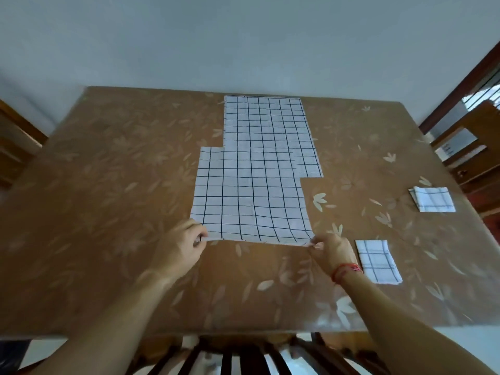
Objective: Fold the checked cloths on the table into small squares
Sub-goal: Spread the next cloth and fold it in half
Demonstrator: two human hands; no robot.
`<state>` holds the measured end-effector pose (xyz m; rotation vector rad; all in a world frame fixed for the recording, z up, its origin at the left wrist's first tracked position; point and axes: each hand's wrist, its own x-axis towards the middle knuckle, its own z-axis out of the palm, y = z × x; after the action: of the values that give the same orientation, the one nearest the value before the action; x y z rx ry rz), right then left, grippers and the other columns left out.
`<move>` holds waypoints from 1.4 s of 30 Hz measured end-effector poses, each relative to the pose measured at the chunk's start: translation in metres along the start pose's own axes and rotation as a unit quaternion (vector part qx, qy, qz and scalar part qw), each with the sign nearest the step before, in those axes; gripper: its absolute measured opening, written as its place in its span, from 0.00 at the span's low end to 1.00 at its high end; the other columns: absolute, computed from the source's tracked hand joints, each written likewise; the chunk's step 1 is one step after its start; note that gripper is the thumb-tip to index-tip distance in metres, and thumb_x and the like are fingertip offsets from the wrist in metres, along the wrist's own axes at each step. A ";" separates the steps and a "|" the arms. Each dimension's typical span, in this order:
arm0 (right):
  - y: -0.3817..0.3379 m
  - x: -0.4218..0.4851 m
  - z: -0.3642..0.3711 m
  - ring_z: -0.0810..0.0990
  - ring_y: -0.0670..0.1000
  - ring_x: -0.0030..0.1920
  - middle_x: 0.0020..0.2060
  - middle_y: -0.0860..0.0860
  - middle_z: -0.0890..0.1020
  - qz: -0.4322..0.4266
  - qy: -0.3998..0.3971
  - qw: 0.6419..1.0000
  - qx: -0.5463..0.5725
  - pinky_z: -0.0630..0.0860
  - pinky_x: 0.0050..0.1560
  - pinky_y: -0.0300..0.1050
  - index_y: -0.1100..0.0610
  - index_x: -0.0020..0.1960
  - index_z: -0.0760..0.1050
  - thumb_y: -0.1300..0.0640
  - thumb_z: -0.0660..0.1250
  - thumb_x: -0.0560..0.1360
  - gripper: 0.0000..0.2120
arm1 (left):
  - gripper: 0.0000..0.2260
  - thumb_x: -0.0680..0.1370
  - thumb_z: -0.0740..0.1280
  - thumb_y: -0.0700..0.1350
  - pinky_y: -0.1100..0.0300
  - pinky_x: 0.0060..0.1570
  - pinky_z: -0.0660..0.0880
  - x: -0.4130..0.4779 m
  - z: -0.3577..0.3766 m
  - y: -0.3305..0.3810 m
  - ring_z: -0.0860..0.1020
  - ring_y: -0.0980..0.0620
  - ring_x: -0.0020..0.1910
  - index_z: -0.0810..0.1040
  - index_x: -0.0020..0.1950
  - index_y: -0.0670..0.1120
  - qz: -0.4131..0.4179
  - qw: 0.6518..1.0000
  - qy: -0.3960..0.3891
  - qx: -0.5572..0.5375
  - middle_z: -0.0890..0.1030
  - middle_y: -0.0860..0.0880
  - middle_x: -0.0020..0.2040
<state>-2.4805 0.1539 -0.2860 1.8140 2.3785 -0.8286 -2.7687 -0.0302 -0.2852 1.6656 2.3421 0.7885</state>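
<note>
Pinching near cloth's (251, 196) 2 front-edge corners: left hand (181, 247), right hand (334, 251).

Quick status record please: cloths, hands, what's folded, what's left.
near cloth: flat, unfolded, overlapping the far cloth
far cloth: flat, unfolded, untouched
left hand: pinches near cloth's near-left corner
right hand: pinches its near-right corner
folded: near folded square and far folded square, right side of table
left to fold: two cloths
</note>
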 end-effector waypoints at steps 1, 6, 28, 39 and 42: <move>0.006 -0.008 0.000 0.80 0.55 0.52 0.48 0.52 0.83 0.003 -0.006 1.000 0.007 0.75 0.50 0.43 0.51 0.49 0.82 0.52 0.70 0.72 0.07 | 0.05 0.72 0.72 0.37 0.61 0.37 0.74 -0.009 -0.003 -0.001 0.78 0.54 0.40 0.80 0.42 0.47 -0.005 1.000 -0.018 -0.004 0.80 0.55 0.41; 0.019 -0.053 -0.004 0.81 0.49 0.44 0.38 0.46 0.82 -0.026 -0.004 0.999 0.034 0.72 0.44 0.38 0.48 0.41 0.82 0.55 0.73 0.70 0.03 | 0.02 0.76 0.69 0.43 0.61 0.33 0.73 -0.049 -0.021 0.005 0.78 0.58 0.37 0.80 0.45 0.50 -0.027 0.995 -0.099 -0.006 0.80 0.58 0.37; -0.022 -0.002 -0.034 0.74 0.47 0.31 0.28 0.50 0.77 0.002 0.064 0.989 0.136 0.67 0.29 0.35 0.54 0.32 0.77 0.54 0.74 0.69 0.10 | 0.13 0.75 0.69 0.41 0.61 0.46 0.73 -0.008 -0.034 0.011 0.73 0.53 0.58 0.78 0.59 0.45 0.040 0.995 0.052 0.071 0.79 0.52 0.57; -0.053 0.096 -0.027 0.74 0.52 0.31 0.26 0.51 0.75 0.036 0.069 0.990 0.117 0.67 0.28 0.39 0.56 0.29 0.72 0.55 0.69 0.72 0.15 | 0.18 0.76 0.62 0.53 0.58 0.63 0.73 -0.042 0.055 0.035 0.74 0.52 0.63 0.76 0.63 0.48 0.198 0.967 -0.128 0.098 0.74 0.51 0.65; -0.059 0.114 -0.021 0.79 0.56 0.38 0.29 0.52 0.78 0.033 0.075 0.991 0.104 0.75 0.36 0.42 0.55 0.32 0.76 0.54 0.69 0.71 0.10 | 0.21 0.76 0.60 0.55 0.59 0.65 0.72 -0.039 0.071 0.029 0.72 0.52 0.67 0.76 0.66 0.48 0.178 0.966 -0.149 0.113 0.73 0.50 0.69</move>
<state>-2.5642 0.2530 -0.2838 2.0898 2.3830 -1.0006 -2.7006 -0.0359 -0.3369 2.1668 2.0150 0.2908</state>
